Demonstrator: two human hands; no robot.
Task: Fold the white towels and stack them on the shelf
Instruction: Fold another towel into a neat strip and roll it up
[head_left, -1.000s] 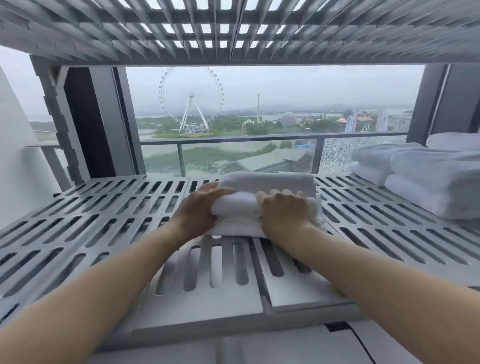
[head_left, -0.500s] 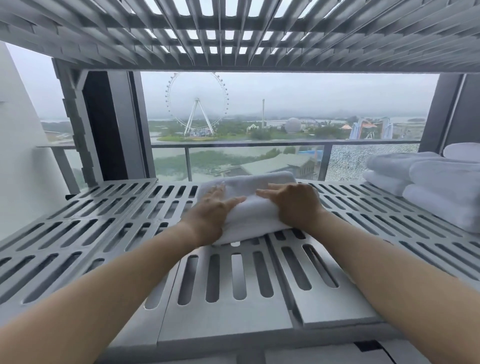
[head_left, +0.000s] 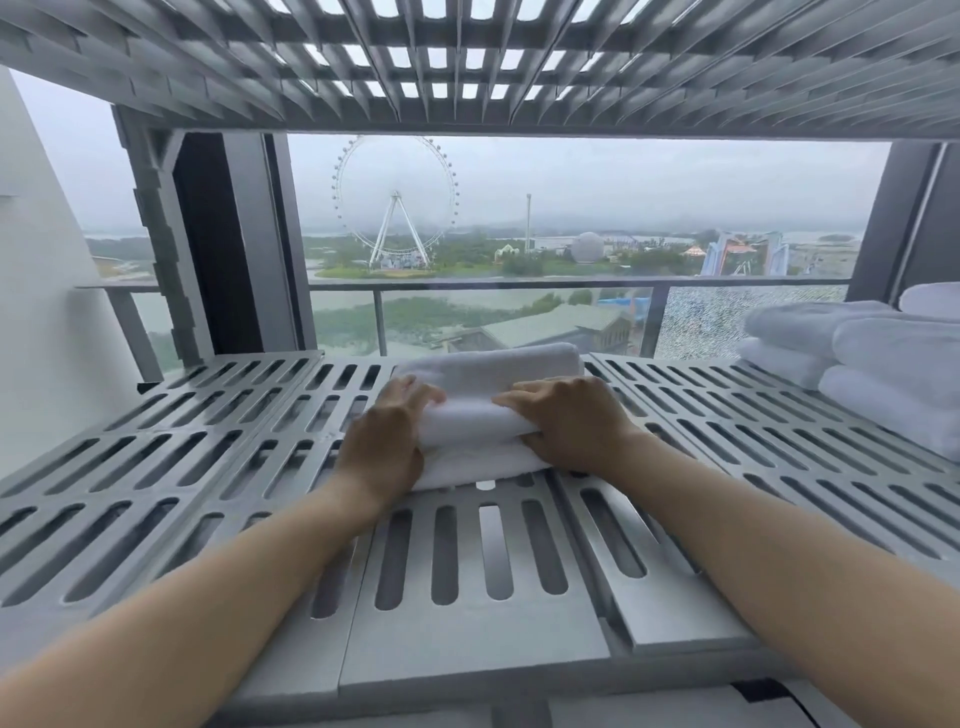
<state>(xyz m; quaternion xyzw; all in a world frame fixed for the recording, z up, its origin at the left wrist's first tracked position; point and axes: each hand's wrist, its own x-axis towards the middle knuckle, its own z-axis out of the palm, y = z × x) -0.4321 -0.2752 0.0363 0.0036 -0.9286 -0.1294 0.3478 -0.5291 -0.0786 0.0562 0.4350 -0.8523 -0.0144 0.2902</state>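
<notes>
1. While both hands rest on the folded towel (head_left: 483, 415), the step in hand looks like placing and squaring it on the shelf (head_left: 208, 467), not folding.
2. The left hand (head_left: 387, 441) has its grip curled round the towel's left end, fingers over the top and palm against the side; the thumb is hidden, so I cannot tell whether it truly pinches the cloth.
3. The right hand (head_left: 566, 423) lies across the towel's right end, fingers together and flat on top, pressing rather than clasping.
4. The towel sits on the slotted grey shelf, towards its back edge and about midway along it, its long side parallel to that edge.
5. To the right of the towel, well apart from it, a stack of folded towels (head_left: 857, 364) lies at the shelf's far right end.
6. Left of the towel the shelf carries nothing that I can see.
7. The next move, as I judge it, calls for either letting go where it lies or sliding it right to join the stack; sliding over the slots could drag the bottom layer and loosen the fold, so lifting would be safer.
</notes>
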